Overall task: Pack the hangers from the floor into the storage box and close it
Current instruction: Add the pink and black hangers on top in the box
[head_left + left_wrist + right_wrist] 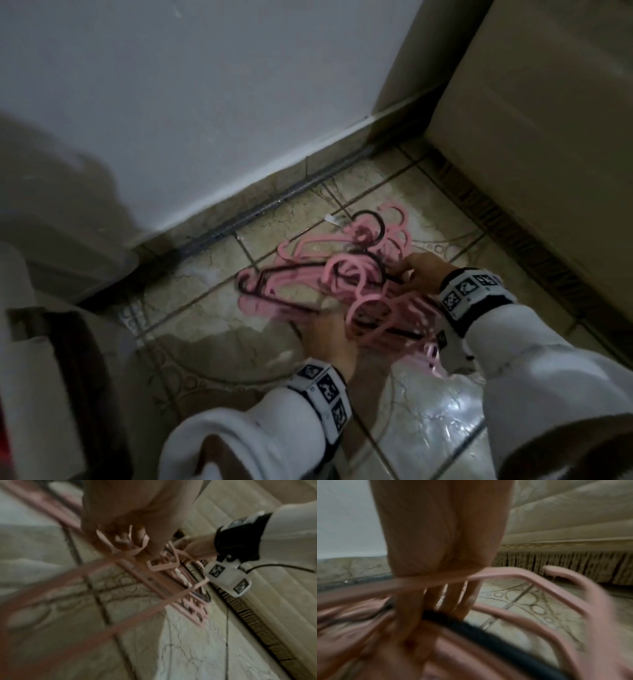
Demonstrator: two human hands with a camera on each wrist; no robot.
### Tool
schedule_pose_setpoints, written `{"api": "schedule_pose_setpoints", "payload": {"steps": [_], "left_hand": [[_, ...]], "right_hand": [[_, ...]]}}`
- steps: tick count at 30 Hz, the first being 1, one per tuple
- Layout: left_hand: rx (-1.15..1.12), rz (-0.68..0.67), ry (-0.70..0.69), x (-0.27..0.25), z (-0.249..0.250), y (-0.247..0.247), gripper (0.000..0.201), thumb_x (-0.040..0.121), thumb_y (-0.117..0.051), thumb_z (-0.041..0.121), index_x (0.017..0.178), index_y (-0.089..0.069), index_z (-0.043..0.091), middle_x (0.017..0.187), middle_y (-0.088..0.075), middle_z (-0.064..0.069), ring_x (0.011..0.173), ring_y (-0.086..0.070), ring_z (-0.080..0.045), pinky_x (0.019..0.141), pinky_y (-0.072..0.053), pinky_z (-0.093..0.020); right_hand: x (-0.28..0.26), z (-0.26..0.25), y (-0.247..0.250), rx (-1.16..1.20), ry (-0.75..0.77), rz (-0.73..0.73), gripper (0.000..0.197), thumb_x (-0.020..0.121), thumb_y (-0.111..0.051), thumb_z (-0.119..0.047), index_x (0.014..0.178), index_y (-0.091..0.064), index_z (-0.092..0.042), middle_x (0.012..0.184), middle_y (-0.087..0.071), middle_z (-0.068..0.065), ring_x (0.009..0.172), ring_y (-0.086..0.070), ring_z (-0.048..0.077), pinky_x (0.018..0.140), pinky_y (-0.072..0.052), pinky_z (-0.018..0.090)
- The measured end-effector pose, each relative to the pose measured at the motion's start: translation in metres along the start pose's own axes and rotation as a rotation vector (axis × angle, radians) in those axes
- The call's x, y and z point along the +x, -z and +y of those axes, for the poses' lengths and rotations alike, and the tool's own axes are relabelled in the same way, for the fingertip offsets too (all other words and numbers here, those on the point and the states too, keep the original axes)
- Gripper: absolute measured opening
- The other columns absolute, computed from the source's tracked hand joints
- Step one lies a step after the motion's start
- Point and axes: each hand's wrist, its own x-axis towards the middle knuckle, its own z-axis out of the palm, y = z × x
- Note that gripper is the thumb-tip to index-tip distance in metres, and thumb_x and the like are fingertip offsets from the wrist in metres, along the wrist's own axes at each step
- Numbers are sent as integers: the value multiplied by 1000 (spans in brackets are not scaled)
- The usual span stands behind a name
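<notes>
A tangled pile of pink hangers [342, 270] with a few dark ones [274, 270] lies on the tiled floor near the wall. My left hand [329, 339] reaches into the pile's near side. In the left wrist view its fingers [123, 538] are curled round several pink hangers [163, 566]. My right hand [416, 274] grips the pile's right side. In the right wrist view its fingers [436, 601] are threaded among a pink hanger [530, 577] and a dark hanger [479, 630]. A blurred translucent plastic box [68, 222] sits at the left.
A white wall [205, 102] with a skirting board runs behind the pile. A beige bed with a fringed edge [531, 154] stands on the right. White and dark cloth [51, 377] lies at the lower left. A glossy floor tile [428, 411] is between my arms.
</notes>
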Motion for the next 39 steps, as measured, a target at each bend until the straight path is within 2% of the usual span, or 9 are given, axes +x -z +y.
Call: {"api": "schedule_pose_setpoints", "payload": {"steps": [3, 6, 8, 12, 16, 19, 23, 28, 39], "left_hand": [[-7, 173, -102, 13, 10, 21, 37, 88, -50, 2, 123, -53, 13, 123, -55, -7, 119, -44, -27, 95, -42, -35], [92, 224, -6, 15, 5, 37, 48, 92, -53, 20, 135, -37, 11, 140, -37, -8, 131, -30, -25, 108, -29, -35], [219, 120, 45, 11, -4, 39, 60, 90, -56, 30, 139, -28, 10, 145, -30, -9, 134, -26, -27, 111, -26, -39], [212, -82, 188, 12, -16, 34, 59, 90, -57, 18, 139, -25, 8, 146, -31, -14, 135, -27, -29, 108, -28, -43], [320, -150, 189, 17, -22, 29, 35, 92, -50, 23, 124, -44, 12, 128, -52, -8, 119, -47, -29, 109, -27, -46], [450, -196, 133, 18, -24, 21, 30, 94, -45, 29, 118, -57, 16, 128, -54, -7, 122, -45, -29, 111, -24, -49], [420, -247, 156, 11, -15, 26, 35, 100, -35, 28, 124, -52, 10, 136, -46, -14, 127, -41, -31, 110, -23, -48], [203, -45, 57, 9, -8, 43, 33, 99, -39, 27, 119, -55, 6, 117, -61, -15, 107, -57, -31, 78, -39, -30], [-92, 208, -183, -44, 34, 120, 25, 97, -43, 22, 119, -52, 16, 110, -65, -11, 96, -61, -29, 84, -50, -41]], "right_hand": [[-6, 5, 2, 108, 60, -62, 22, 85, -64, -15, 106, -70, -13, 98, -70, 6, 73, -57, -4, 73, -44, 18], [-6, 7, 5, 261, 27, 269, 18, 89, -59, -21, 99, -69, -10, 97, -70, 10, 88, -63, 17, 73, -46, 22], [-7, 6, 5, 245, -97, 359, 28, 90, -58, -25, 113, -61, -10, 112, -65, 11, 100, -58, 24, 71, -41, 18], [-7, -7, -5, 144, -182, 141, 83, 74, -74, -38, 140, -32, -12, 140, -38, 13, 128, -39, 29, 105, -35, 34], [-4, -9, -24, 199, -289, 56, 108, 58, -80, -53, 142, -25, -14, 137, -45, 9, 122, -48, 28, 101, -42, 37], [-6, -14, -35, 194, -272, -54, 103, 62, -78, -50, 143, -22, -19, 139, -45, 8, 124, -47, 28, 104, -39, 39], [-16, -26, -39, 44, -192, -57, 104, 71, -72, -51, 148, -7, -23, 147, -36, 6, 132, -38, 29, 113, -22, 47], [-32, -29, -18, 151, -106, 77, 84, 73, -71, -48, 140, -32, -18, 134, -52, 7, 120, -50, 26, 99, -41, 34], [-120, -80, 70, -52, 7, 438, 80, 71, -69, -55, 138, -37, -24, 130, -57, 2, 118, -53, 26, 96, -41, 34]]}}
